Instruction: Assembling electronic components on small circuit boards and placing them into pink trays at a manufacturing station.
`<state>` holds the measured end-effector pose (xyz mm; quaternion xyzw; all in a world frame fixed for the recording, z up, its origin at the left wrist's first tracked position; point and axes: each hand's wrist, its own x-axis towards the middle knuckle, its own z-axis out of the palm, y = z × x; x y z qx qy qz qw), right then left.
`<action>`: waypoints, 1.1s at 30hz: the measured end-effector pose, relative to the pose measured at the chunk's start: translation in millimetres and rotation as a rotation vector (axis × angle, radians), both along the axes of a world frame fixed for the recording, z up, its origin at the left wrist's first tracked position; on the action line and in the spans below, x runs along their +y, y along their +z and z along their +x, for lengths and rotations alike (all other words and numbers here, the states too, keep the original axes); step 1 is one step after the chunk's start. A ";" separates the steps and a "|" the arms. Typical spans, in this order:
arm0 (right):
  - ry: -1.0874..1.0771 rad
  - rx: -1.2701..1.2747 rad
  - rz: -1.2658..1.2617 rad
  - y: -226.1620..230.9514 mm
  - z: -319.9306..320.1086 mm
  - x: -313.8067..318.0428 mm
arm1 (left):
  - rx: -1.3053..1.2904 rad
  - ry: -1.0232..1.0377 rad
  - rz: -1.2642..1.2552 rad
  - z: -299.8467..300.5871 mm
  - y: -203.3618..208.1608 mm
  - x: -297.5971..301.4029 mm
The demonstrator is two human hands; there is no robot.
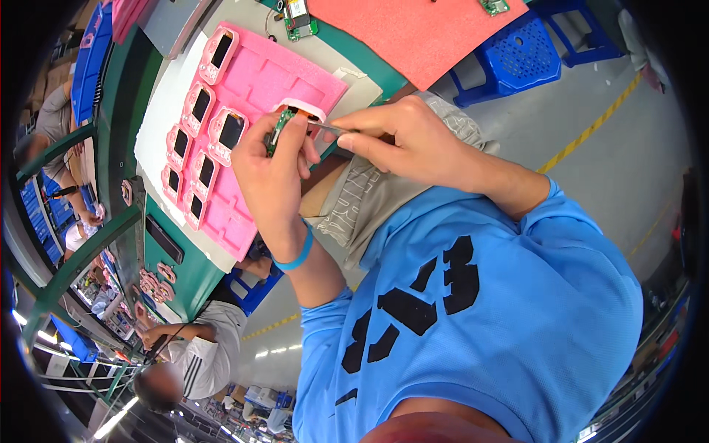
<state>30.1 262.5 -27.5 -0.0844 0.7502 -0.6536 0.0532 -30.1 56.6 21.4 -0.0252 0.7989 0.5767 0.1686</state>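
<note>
My left hand [275, 166] is closed around a small green circuit board [279, 131] and the pink device housing [301, 108] joined to it. Between board and housing shows a bit of orange flex cable. In my right hand [402, 140] is a thin metal tool like tweezers [330, 128], its tip reaching into the gap beside my left fingers. What the tip touches is hidden. Just left of my left hand, a pink foam tray [258, 66] carries several pink housings with dark screens, such as the nearest pink housing [227, 134].
A red-orange mat [399, 33] covers the far table, with a green circuit board [300, 23] at its left. Blue plastic stools [521, 55] stand at right. A black phone-like slab [164, 239] lies on the green table edge. Another person in a white sleeve [210, 354] works at lower left.
</note>
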 end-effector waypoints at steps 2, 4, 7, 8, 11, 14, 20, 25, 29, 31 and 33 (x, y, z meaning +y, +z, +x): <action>0.024 -0.067 0.001 7.0 -1.2 11.9 | 0.012 -0.016 -0.037 -4.5 2.8 5.6; -0.037 -0.046 0.067 8.5 1.3 36.6 | -0.053 -0.082 -0.030 -7.8 5.6 9.7; -0.112 0.025 0.145 16.5 -2.1 52.4 | -0.098 -0.150 -0.014 -16.0 8.6 11.8; -0.123 0.071 0.160 20.0 -5.6 47.7 | -0.125 -0.165 0.038 -20.0 7.6 9.3; 0.070 0.537 0.431 16.3 -30.8 19.1 | -0.206 -0.193 0.197 -24.6 5.7 2.0; 0.110 0.684 0.489 5.6 -52.7 7.5 | -0.221 -0.192 0.183 -26.1 4.6 2.0; 0.203 0.807 0.589 2.6 -72.7 -1.5 | -0.246 -0.148 0.300 -19.4 5.0 -7.9; 0.160 0.550 0.408 11.9 -83.5 1.7 | -0.287 -0.083 0.465 1.8 -1.9 -39.7; 0.190 0.539 0.507 20.4 -85.9 5.3 | 0.257 0.018 0.093 22.9 -24.6 -32.5; 0.236 0.601 0.666 24.2 -78.5 5.2 | 0.779 0.106 -0.345 33.3 -39.4 -21.7; 0.247 0.608 0.732 26.2 -73.8 1.8 | 0.770 0.122 -0.379 32.0 -50.0 -14.7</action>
